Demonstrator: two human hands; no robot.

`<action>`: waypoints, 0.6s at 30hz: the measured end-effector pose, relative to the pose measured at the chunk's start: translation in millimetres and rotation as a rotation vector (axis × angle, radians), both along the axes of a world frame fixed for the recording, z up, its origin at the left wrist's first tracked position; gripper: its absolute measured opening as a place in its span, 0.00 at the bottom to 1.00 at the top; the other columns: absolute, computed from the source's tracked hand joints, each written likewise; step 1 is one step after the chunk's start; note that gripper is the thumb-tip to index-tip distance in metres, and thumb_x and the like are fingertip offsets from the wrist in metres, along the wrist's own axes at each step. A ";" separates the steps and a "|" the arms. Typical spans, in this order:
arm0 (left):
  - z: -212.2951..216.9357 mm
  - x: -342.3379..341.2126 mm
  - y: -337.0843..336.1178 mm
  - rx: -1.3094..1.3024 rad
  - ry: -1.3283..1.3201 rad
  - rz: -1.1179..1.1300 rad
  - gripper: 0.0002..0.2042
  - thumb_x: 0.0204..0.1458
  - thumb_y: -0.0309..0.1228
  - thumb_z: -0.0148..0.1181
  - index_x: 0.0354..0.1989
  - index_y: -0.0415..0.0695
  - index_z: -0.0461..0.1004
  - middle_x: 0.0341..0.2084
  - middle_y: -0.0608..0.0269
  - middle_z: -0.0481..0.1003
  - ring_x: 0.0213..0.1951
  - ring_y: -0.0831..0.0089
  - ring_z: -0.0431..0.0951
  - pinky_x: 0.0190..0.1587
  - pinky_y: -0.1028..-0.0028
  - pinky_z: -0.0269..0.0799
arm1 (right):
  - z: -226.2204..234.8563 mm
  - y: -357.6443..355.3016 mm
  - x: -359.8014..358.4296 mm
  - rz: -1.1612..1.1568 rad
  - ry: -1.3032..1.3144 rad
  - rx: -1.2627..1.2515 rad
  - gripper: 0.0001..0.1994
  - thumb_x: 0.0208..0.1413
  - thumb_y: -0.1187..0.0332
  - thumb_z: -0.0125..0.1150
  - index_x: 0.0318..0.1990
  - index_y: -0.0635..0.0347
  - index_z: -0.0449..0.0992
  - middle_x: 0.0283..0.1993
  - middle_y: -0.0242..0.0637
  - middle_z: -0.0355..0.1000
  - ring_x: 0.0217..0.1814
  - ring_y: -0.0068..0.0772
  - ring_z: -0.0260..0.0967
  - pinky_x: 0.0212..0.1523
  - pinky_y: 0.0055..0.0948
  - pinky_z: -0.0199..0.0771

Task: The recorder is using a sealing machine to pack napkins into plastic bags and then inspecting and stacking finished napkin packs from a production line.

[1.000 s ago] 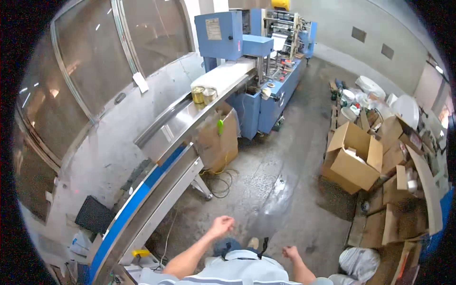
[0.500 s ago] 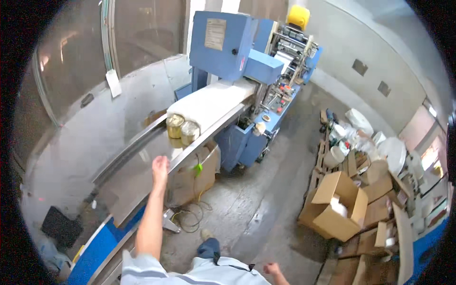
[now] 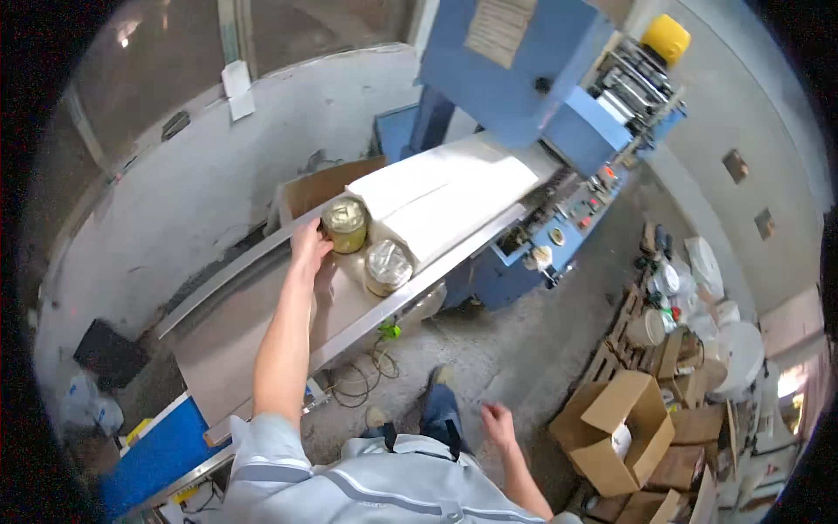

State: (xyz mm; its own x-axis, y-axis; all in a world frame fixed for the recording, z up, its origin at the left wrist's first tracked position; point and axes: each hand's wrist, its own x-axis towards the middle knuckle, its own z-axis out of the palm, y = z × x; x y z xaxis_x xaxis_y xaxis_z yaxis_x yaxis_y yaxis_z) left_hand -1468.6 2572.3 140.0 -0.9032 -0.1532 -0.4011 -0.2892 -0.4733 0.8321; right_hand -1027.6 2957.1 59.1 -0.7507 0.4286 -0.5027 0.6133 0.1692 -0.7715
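Grey conveyor belt (image 3: 262, 323) runs under the left hand (image 3: 309, 249), whose spread fingers touch a wrapped yellowish can (image 3: 345, 224). Just right of it stands a second can (image 3: 387, 266). The right hand (image 3: 497, 425) hangs loose, holding nothing.

a pale rectangular label (image 3: 500, 29) sat on the blue machine (image 3: 506, 79); a white paper note (image 3: 236, 87) hung on the wall; open brown cartons (image 3: 615, 432) stood lower right.

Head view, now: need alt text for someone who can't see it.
The left hand touches a wrapped jar on a metal conveyor, with a second jar beside it. A blue machine stands behind; the right hand hangs open over the concrete floor, near open boxes.
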 end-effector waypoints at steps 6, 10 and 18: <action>-5.2 27.6 -17.8 -0.042 0.060 -0.056 0.18 0.60 0.41 0.54 0.52 0.43 0.66 0.36 0.61 0.73 0.33 0.75 0.73 0.34 0.76 0.71 | 159.6 -99.4 -265.3 0.926 0.789 0.210 0.19 0.53 0.70 0.63 0.54 0.60 0.71 0.53 0.46 0.70 0.55 0.47 0.69 0.56 0.36 0.70; -4.0 77.6 10.0 -0.211 0.005 0.144 0.26 0.61 0.45 0.53 0.61 0.39 0.60 0.48 0.50 0.74 0.50 0.63 0.75 0.50 0.64 0.73 | 171.9 -127.5 -370.6 1.478 0.952 0.605 0.33 0.44 0.64 0.70 0.59 0.59 0.65 0.61 0.55 0.61 0.64 0.56 0.59 0.60 0.46 0.64; 13.2 174.4 50.9 -0.235 -0.043 0.404 0.18 0.64 0.41 0.48 0.53 0.38 0.66 0.46 0.49 0.75 0.45 0.63 0.78 0.47 0.69 0.77 | 141.0 -120.0 -424.1 1.812 1.000 0.877 0.41 0.36 0.62 0.72 0.62 0.59 0.63 0.57 0.57 0.61 0.55 0.59 0.63 0.54 0.51 0.65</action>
